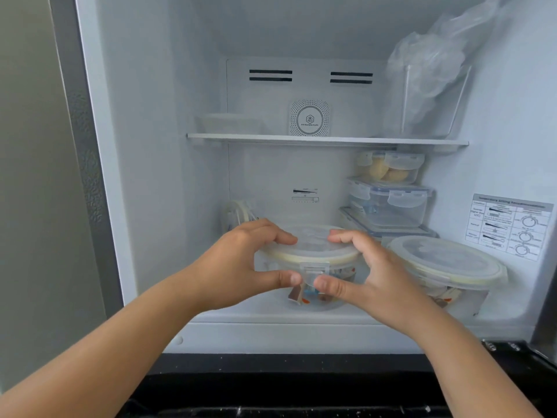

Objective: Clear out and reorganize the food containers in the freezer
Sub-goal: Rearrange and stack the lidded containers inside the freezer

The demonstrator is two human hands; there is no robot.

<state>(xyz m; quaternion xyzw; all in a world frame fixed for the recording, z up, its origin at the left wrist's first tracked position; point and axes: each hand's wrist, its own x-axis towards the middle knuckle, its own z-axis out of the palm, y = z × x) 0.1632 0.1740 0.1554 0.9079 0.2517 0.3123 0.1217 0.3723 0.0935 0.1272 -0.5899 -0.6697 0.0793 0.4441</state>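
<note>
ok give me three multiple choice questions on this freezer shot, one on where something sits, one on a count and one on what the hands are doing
1. Where does the clear plastic bag sit?
A. on the upper shelf, right side
B. on the freezer floor, left side
C. outside the freezer

2. How many rectangular clip-lid containers are stacked at the back right under the shelf?
A. one
B. three
C. five

3. What are the hands doing?
A. both hang idle
B. only one touches a container
C. both grip the same round container

Answers:
1 A, the bag stands in a clear bin on the shelf's right end.
2 B, the top container with pale food, the middle container and the flat bottom container form the stack.
3 C, the left hand and right hand curl round the round container, fingers on its lid, thumbs at its front.
</note>
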